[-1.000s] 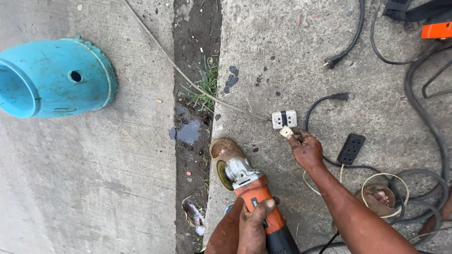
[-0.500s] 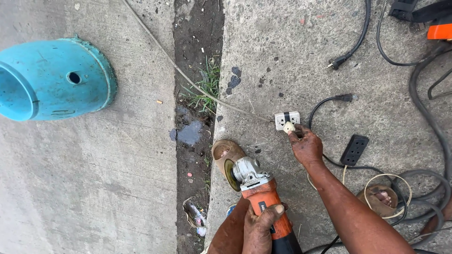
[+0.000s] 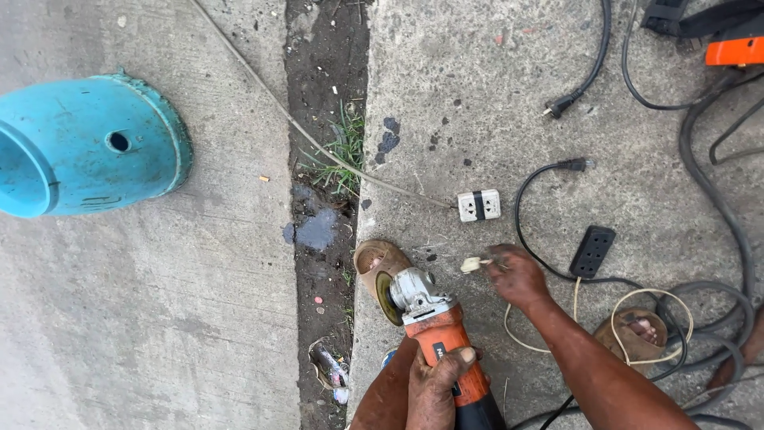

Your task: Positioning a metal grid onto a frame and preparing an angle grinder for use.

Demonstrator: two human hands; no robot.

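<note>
The left hand (image 3: 434,386) is gripping the orange grinder (image 3: 434,330) over the concrete floor (image 3: 446,95), while the right hand (image 3: 517,275) is pinching a pale plug (image 3: 471,263), lying just below the white socket (image 3: 479,205).

The blue pipe fitting (image 3: 79,147) and orange tool (image 3: 736,48) are cut off by edges.

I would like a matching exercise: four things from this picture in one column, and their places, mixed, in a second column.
1. angle grinder
2. cream plug
3. white socket block
4. blue pipe elbow

a. far left on the concrete
b. on the ground above the plug
c. gripped by the left hand
d. at the right hand fingertips

Pairs: 1-c, 2-d, 3-b, 4-a
</note>
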